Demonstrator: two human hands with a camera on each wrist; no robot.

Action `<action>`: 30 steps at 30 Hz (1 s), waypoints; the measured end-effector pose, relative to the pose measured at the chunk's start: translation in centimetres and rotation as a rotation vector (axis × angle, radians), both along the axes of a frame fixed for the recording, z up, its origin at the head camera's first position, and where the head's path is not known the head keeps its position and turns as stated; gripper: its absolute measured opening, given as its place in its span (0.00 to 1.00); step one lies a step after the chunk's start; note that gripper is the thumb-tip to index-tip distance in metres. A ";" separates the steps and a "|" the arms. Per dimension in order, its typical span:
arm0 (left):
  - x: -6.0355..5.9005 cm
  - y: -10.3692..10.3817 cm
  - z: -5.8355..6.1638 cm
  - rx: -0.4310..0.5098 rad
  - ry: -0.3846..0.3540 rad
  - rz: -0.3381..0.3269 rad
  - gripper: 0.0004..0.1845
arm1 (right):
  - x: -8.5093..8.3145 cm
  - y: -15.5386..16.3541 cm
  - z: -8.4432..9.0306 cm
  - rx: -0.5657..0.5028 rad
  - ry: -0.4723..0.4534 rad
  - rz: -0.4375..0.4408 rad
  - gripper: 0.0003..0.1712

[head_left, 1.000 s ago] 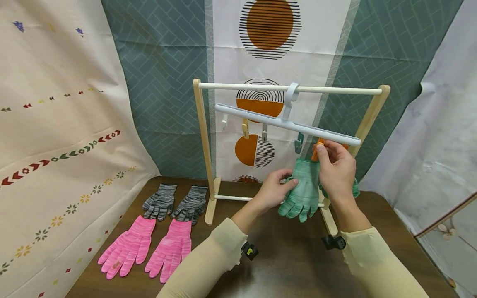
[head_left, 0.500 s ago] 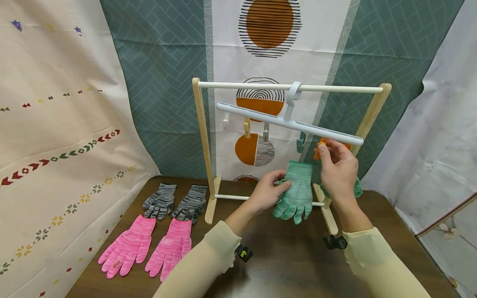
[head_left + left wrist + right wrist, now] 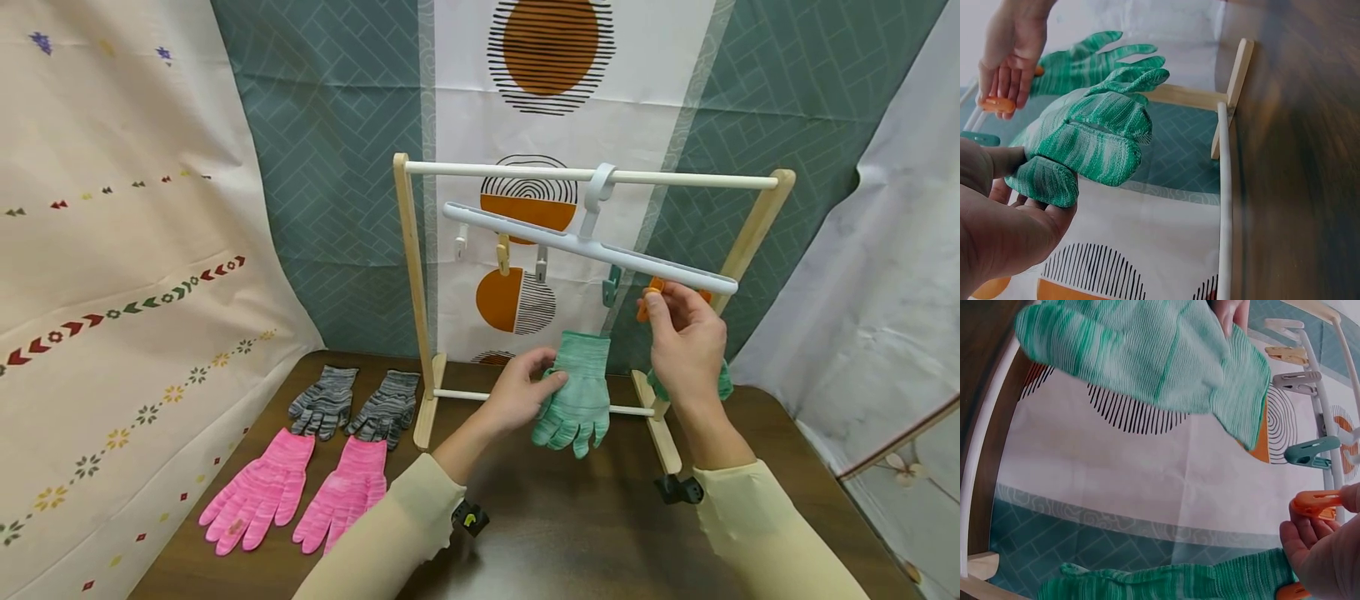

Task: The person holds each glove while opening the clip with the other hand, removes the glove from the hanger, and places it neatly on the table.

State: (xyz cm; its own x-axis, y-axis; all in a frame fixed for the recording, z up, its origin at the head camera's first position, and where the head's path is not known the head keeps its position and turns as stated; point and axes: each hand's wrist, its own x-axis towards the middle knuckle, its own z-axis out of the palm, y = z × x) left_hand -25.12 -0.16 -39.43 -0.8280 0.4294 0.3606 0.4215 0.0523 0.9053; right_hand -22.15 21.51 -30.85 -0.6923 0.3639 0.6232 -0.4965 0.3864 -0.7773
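Note:
My left hand point(image 3: 523, 385) pinches a green glove point(image 3: 581, 387) by its thumb side, fingers hanging down, below the hanger point(image 3: 585, 247) and apart from the clips. Up at the hanger's lower right end, my right hand point(image 3: 688, 337) pinches an orange clip point(image 3: 651, 297) between thumb and fingers. The right wrist view shows that orange clip point(image 3: 1317, 503) with no cloth in it. Behind my right hand a second green glove point(image 3: 1075, 65) hangs from another orange clip point(image 3: 1292, 591). A teal clip point(image 3: 611, 286) is just left of my right hand.
The hanger tilts down to the right from a white rod on a wooden rack point(image 3: 414, 275). White, yellow and grey clips point(image 3: 542, 263) hang along its left half. Two grey gloves point(image 3: 324, 402) and two pink gloves point(image 3: 262, 492) lie at the table's left.
My left hand has moved left and slightly down with the green glove, away from the orange clip. My right hand stays at the clip, shifting only slightly in the view.

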 end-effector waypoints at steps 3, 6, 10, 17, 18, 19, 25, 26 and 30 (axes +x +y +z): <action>0.1 -0.7 -0.1 -0.023 -0.003 0.018 0.13 | 0.0 0.0 -0.1 0.000 -0.003 0.002 0.19; 0.3 -1.3 0.0 -0.028 -0.005 0.026 0.14 | 0.0 0.1 -0.1 -0.002 -0.007 0.006 0.20; 0.6 -2.1 -0.1 -0.007 -0.012 0.021 0.15 | -0.1 0.1 -0.1 -0.006 -0.014 0.014 0.20; 0.6 -3.5 -0.6 0.016 -0.026 0.017 0.15 | -0.2 0.2 -0.1 -0.003 -0.004 0.027 0.20; 0.7 -3.7 -0.6 0.011 -0.027 0.022 0.15 | -0.2 0.2 -0.1 -0.002 0.000 0.030 0.20; 0.7 -3.9 -0.7 0.010 -0.028 0.025 0.15 | -0.2 0.2 -0.1 -0.001 0.003 0.034 0.20; 0.9 -5.0 -0.8 0.000 -0.043 0.043 0.15 | -0.1 0.3 -0.1 0.000 0.008 0.048 0.20; 1.0 -5.2 -0.8 -0.002 -0.046 0.045 0.15 | -0.1 0.3 -0.1 0.000 0.008 0.049 0.20; 1.2 -5.8 -1.1 0.006 -0.079 0.042 0.16 | -0.1 0.3 -0.1 0.000 -0.002 0.050 0.21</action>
State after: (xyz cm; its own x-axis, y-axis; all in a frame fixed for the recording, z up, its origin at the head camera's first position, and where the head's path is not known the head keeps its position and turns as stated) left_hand -23.88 -5.99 -40.53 -0.8710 0.3918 0.2963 0.3467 0.0631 0.9358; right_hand -22.24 21.85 -30.96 -0.7106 0.3291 0.6219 -0.5137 0.3614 -0.7782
